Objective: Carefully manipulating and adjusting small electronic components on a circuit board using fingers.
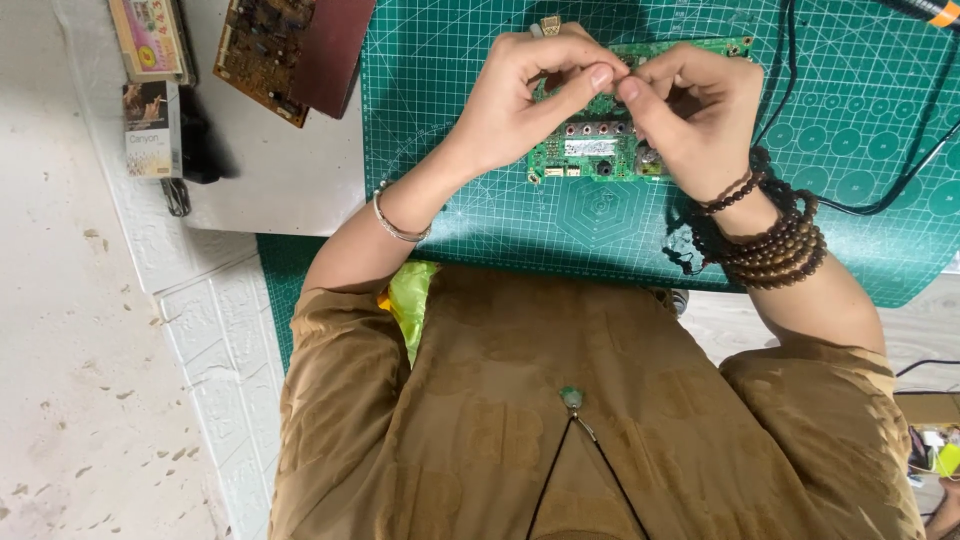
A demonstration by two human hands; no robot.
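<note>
While the green circuit board lies flat on the cutting mat, the left hand and right hand pinch something tiny together above it; steady wrists and a gentle fingertip grip seem wise.

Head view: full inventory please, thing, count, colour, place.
green circuit board with round sockets: 1, green, on the mat under both hands
green gridded cutting mat: 1, green, covering the table centre and right
brown circuit board: 1, brown, upper left on the white surface
dark red flat cover: 1, dark red, beside the brown board
small printed boxes: 2, mixed colours, far left
black cables: several, black, right side of the mat
left hand: 1, silver bangle at wrist, fingers pinched over the board
right hand: 1, brown bead bracelets at wrist, fingers meeting the left; anything pinched is too small to tell
</note>
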